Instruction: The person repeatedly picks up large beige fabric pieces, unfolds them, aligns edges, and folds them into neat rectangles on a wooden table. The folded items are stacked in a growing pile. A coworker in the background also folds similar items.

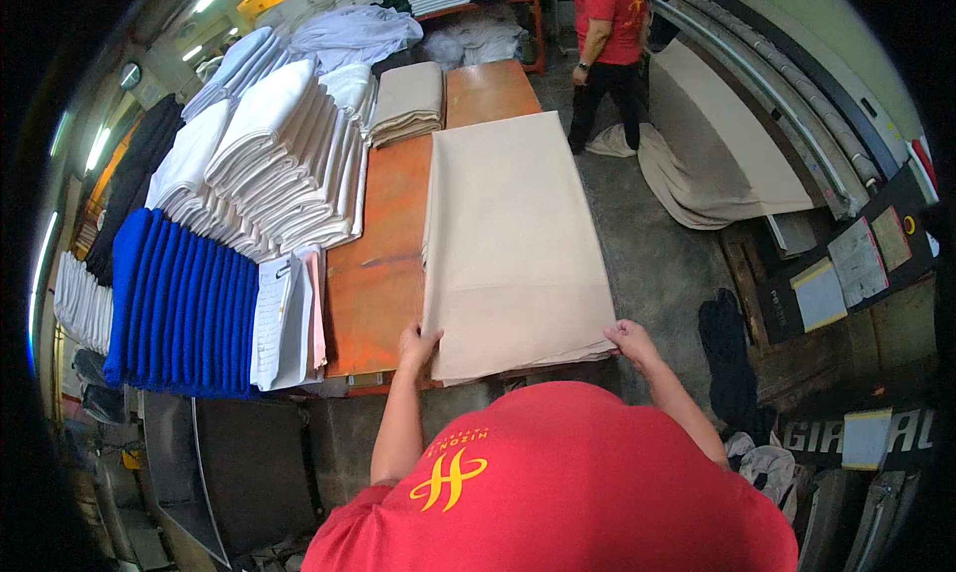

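A large beige cloth (515, 221), folded in layers, lies over the right part of the orange table (377, 288). Its near end hangs slightly past the table's front edge, where the layers fan apart at the right corner. My left hand (420, 346) grips the near left edge of this cloth between thumb and fingers. At the near right corner, my right hand (631, 342) pinches the cloth the same way. Farther back on the table sits a smaller folded beige cloth (407, 98).
Tall stacks of folded white cloths (280, 161), folded blue cloths (179, 303) and papers on a clipboard (276, 318) crowd the table's left side. A person in a red shirt (612, 19) stands beyond, near a roller machine (777, 109) with beige cloth (702, 169) draping to the floor.
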A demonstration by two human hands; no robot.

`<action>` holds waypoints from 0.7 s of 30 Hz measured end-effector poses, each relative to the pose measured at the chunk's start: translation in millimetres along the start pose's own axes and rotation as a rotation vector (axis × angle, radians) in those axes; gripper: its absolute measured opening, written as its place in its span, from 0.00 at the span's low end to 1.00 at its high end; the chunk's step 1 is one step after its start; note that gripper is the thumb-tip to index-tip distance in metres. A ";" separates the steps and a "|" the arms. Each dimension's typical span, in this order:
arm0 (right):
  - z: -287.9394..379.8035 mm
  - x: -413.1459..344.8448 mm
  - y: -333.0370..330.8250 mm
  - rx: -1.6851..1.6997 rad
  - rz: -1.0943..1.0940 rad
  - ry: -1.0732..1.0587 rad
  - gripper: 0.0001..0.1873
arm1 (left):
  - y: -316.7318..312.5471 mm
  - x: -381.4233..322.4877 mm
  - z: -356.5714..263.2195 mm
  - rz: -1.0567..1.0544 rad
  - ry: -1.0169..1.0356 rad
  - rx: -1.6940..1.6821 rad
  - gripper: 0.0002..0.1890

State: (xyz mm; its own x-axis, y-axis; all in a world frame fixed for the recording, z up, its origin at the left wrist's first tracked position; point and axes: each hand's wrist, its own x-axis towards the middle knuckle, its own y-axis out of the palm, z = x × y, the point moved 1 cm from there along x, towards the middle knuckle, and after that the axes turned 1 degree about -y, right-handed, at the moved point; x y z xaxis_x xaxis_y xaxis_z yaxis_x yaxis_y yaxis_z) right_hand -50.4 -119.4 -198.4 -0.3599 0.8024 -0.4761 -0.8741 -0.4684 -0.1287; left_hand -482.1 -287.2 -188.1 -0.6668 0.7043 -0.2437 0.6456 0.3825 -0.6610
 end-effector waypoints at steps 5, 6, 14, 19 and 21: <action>-17.9 4.4 -16.7 -0.144 -0.078 -0.010 0.17 | -0.1 41.8 -50.4 0.038 0.048 -0.099 0.22; -6.7 2.8 -9.2 -0.187 -0.067 -0.018 0.18 | -6.2 64.6 -43.3 -0.094 0.122 -0.077 0.22; -5.3 1.4 -17.6 -0.171 -0.024 -0.015 0.18 | 31.8 191.1 -113.1 0.105 -0.051 0.193 0.25; -8.4 6.8 -13.7 -0.073 0.028 0.017 0.13 | 23.9 230.5 -91.0 0.062 -0.285 -0.448 0.22; -15.5 7.1 -20.0 -0.068 0.000 0.018 0.13 | 29.0 225.7 -111.9 0.143 -0.238 -0.338 0.17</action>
State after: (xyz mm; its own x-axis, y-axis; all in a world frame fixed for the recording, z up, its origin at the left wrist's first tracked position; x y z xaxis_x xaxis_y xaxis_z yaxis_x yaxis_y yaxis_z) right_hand -30.5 -110.1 -212.8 -0.3528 0.7960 -0.4919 -0.8498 -0.4926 -0.1876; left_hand -572.2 -50.2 -182.8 -0.6032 0.6225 -0.4987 0.7971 0.4927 -0.3490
